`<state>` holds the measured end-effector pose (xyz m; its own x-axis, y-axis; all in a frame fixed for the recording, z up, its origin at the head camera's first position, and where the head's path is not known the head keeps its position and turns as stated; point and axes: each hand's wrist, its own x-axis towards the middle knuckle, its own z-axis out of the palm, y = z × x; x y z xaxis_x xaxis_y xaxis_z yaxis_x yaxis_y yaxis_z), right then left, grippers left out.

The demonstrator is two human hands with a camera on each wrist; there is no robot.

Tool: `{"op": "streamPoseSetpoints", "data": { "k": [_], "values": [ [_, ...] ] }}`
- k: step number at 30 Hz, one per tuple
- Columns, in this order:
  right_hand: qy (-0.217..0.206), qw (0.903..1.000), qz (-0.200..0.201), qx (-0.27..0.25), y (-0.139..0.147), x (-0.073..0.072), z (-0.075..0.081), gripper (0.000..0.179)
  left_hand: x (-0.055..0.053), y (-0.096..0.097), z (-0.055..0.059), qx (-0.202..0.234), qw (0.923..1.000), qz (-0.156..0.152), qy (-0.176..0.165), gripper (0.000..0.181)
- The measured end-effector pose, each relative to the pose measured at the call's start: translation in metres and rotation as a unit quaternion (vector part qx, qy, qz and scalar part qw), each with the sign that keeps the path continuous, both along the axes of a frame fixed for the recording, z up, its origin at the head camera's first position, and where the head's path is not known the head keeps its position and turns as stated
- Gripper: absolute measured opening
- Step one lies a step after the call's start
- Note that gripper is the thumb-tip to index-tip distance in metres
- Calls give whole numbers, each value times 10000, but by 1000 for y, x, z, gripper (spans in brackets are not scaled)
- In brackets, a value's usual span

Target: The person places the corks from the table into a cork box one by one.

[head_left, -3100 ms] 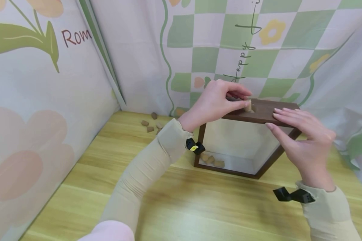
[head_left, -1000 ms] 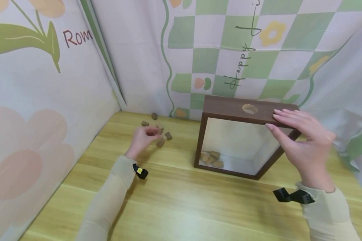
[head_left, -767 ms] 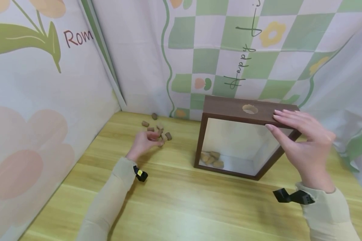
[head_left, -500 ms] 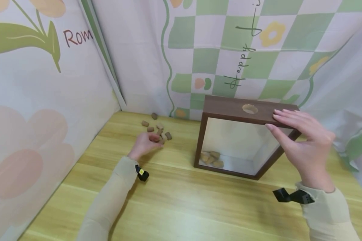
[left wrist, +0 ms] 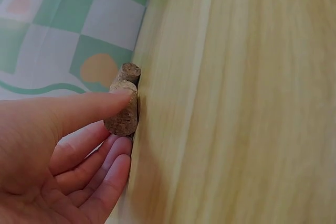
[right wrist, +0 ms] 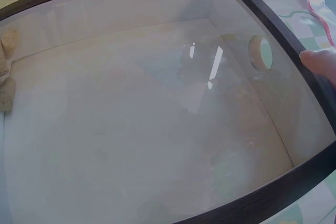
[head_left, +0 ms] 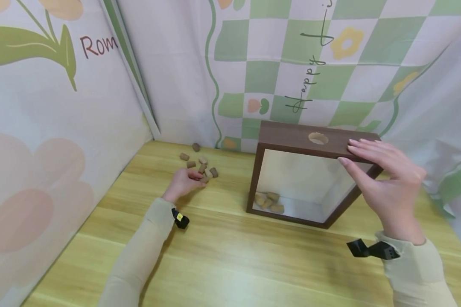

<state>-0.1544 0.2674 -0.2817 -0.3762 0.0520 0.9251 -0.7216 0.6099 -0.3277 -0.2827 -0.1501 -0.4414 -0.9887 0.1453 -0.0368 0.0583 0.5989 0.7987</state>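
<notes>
My left hand [head_left: 182, 184] is low at the cork pile on the left of the table. In the left wrist view its thumb and curled fingers pinch a cork [left wrist: 122, 119], while another cork [left wrist: 129, 71] stands just behind. The right hand [head_left: 393, 183] rests on the right end of a dark wooden shadow box [head_left: 288, 131], fingers flat on top and thumb along the front edge. A round hole [head_left: 318, 138] opens in the box's top. Behind its clear front, several corks [head_left: 272, 197] lie in the bottom left corner; the right wrist view shows them too.
Several loose corks [head_left: 191, 164] lie scattered around the left hand, near the back curtain [head_left: 230, 72]. The wood-grain table [head_left: 215, 256] meets a printed side curtain [head_left: 42, 170] on the left.
The left hand has gone from the box's hole, where it held a cork, down left to the pile, and now pinches another. One more cork lies inside. The right hand stays put.
</notes>
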Motion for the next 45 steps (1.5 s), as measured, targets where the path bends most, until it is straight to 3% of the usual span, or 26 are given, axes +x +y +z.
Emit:
{"op": "streamPoseSetpoints", "data": {
  "k": [10, 16, 28, 36, 41, 45],
  "values": [
    [-2, 10000, -18, 20, 0, 0, 0, 28, 0, -2, 5, -23, 10000, -77, 42, 26],
    [-38, 10000, -2, 24, 0, 0, 0, 28, 5, -1, 16, 589, 9983, 24, 14, 27],
    [45, 10000, 14, -53, 0, 0, 0, 28, 6, 8, 44, 934, 9892, 80, 1126, 30],
    [67, 10000, -10, -40, 0, -1, -1, 29, 15, 24, 71, 1307, 9760, 44, 1742, 28],
    [74, 10000, 9, -49, 0, -1, -1, 29, 21, 36, 90, 1505, 9697, -22, 1922, 26],
    [46, 10000, 8, -40, 0, -1, -1, 29, 26, 46, 106, 1806, 9591, -86, 2176, 26]
  ]
}}
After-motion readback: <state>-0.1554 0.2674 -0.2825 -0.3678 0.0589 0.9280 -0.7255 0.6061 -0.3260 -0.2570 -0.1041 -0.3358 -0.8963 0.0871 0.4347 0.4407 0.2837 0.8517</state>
